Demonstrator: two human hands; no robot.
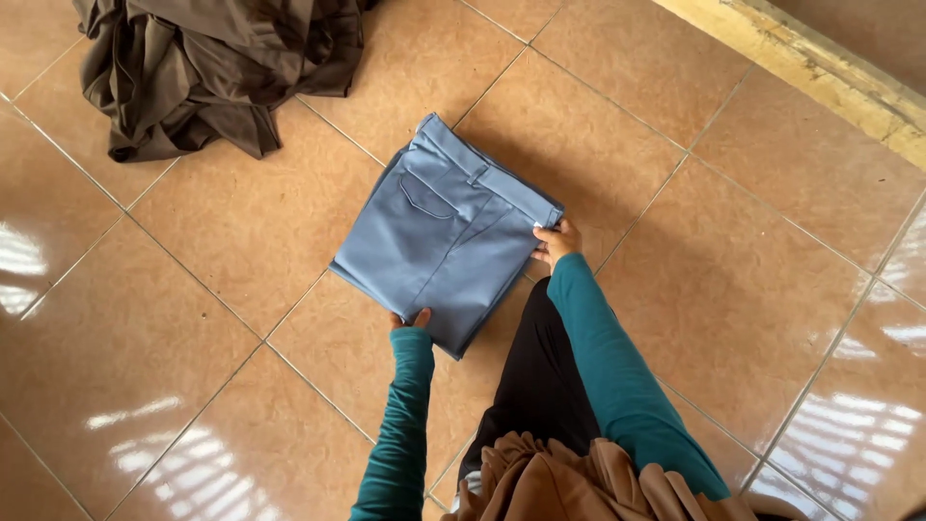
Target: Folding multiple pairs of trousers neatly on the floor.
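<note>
Nearest, the left hand (410,319) is gripping the near edge of the folded blue trousers (444,236), while the right hand (556,243) is pinching their waistband corner. The trousers are lying mid-floor (733,280); a brown cloth heap (212,68) is sitting at the far-left corner.

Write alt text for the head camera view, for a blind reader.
Two hands, left hand and right hand, grip the edges of folded blue trousers on a glossy tan tiled floor. A heap of dark brown cloth lies beyond.
</note>
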